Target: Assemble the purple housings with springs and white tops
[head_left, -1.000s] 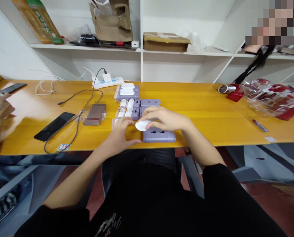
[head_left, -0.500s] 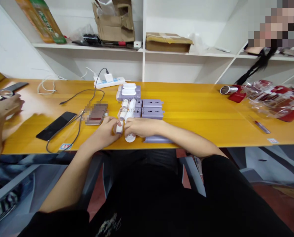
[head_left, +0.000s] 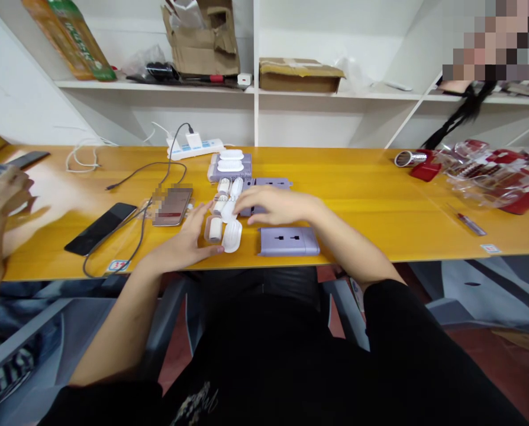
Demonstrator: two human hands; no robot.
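My left hand (head_left: pixel 187 244) rests open on the table, its fingers spread beside a small clear container with a white roll (head_left: pixel 214 229). An oval white brush-like piece (head_left: pixel 232 236) lies just right of that container. Over the purple cases my right hand (head_left: pixel 276 205) hovers with fingers apart, holding nothing, and partly hides them. One purple case (head_left: pixel 289 241) lies near the front edge, below my right hand. More white pieces and small containers (head_left: pixel 223 187) stand in a column behind, and two white oval pieces (head_left: pixel 230 160) sit on a purple stack at the back.
Left of my hands lie a pinkish phone (head_left: pixel 173 206), a black phone (head_left: pixel 100 228) and a dark cable. A power strip (head_left: pixel 196 148) is at the back. Another person's hand (head_left: pixel 2 189) is at far left. Red and clear packages (head_left: pixel 481 171) and a pen-like tool (head_left: pixel 471 224) are at right.
My right hand has lifted up and right off the white oval piece, uncovering the front purple case. My left hand has let go of the small container and spread its fingers.
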